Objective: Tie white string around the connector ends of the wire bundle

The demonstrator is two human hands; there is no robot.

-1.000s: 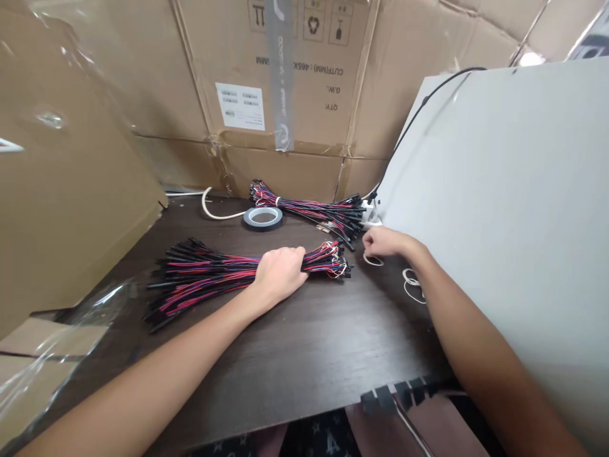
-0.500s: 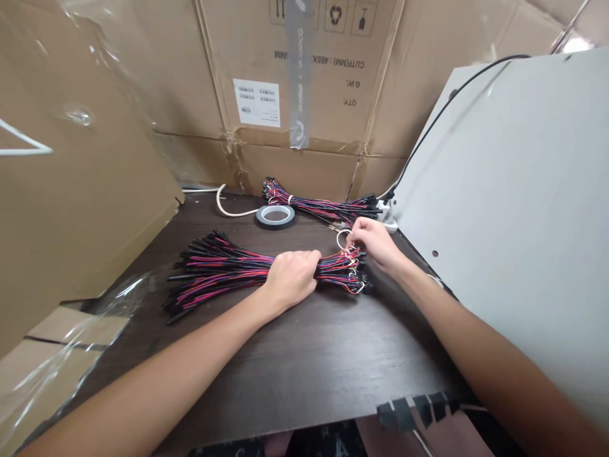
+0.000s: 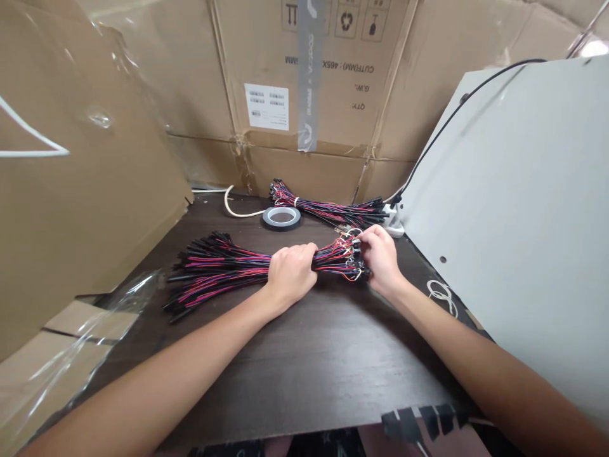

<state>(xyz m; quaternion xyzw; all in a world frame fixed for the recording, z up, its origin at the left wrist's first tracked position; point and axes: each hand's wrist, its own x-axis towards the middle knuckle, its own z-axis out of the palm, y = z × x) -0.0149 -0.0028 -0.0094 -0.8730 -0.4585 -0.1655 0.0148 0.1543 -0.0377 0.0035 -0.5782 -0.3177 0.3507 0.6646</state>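
Observation:
My left hand [image 3: 292,273] is wrapped around the middle of a thick wire bundle [image 3: 228,265] lying across the table, in red, black and blue. Thick black ends fan out on its left; small connectors and loose light strands crowd its right end. There my right hand [image 3: 382,257] pinches a thin white band [image 3: 353,231], which loops at the upper edge of the connector end. Whether the band passes round the whole bundle is hidden. Behind lies a second wire bundle [image 3: 328,208], tied with a white band near its left end.
A tape roll [image 3: 281,218] lies behind the held bundle. Several white bands [image 3: 442,295] rest at the right, by a grey-white panel [image 3: 533,190] with a black cable. Cardboard [image 3: 214,101] walls the back and left. Black tape strips [image 3: 425,421] hang at the front edge.
My right hand has come round lower beside the connector end, and the white band has shifted from a loop beside my fingertips to lying against the connectors. My left hand keeps its grasp.

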